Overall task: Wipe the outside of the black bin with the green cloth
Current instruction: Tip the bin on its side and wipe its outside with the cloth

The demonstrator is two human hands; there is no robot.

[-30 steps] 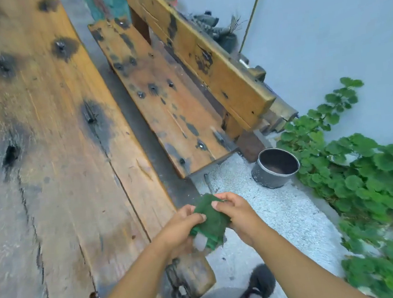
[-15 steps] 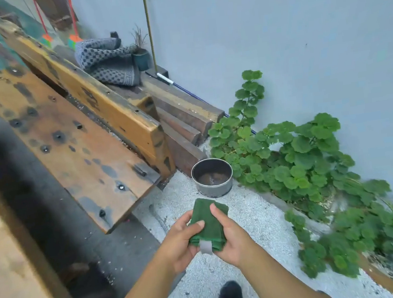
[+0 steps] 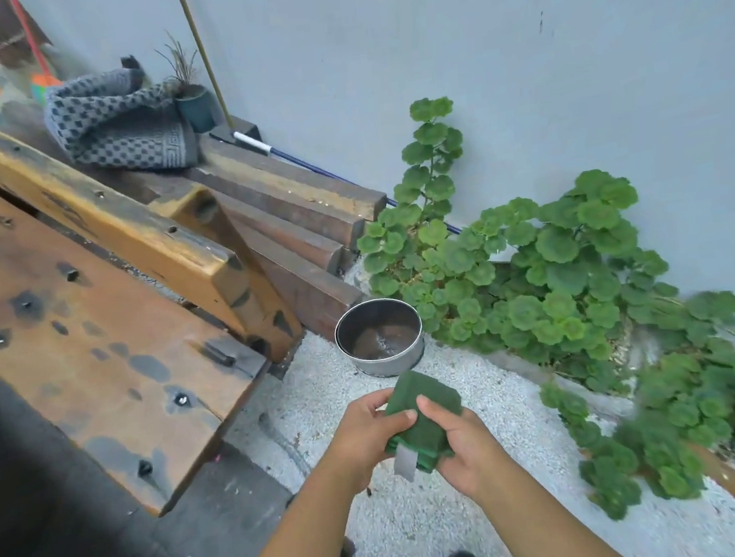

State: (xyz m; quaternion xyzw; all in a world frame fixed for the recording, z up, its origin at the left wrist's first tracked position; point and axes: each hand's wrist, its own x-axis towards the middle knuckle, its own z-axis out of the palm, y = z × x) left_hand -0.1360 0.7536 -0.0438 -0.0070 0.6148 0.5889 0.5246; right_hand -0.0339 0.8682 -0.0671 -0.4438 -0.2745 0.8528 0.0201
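Green cloth [image 3: 423, 423] folded, held between both hands above the pebbled ground [image 3: 430, 523].

Wooden bench [image 3: 86, 319] at left. Left hand [image 3: 365, 436] grips the cloth's left edge, right hand [image 3: 464, 443] cups its right side, thumb on top. Round dark bin [image 3: 379, 338] stands on the ground just beyond the cloth, untouched, beside leafy plants [image 3: 539, 277] along the wall.

Folded green cloth [image 3: 423, 423], held aloft
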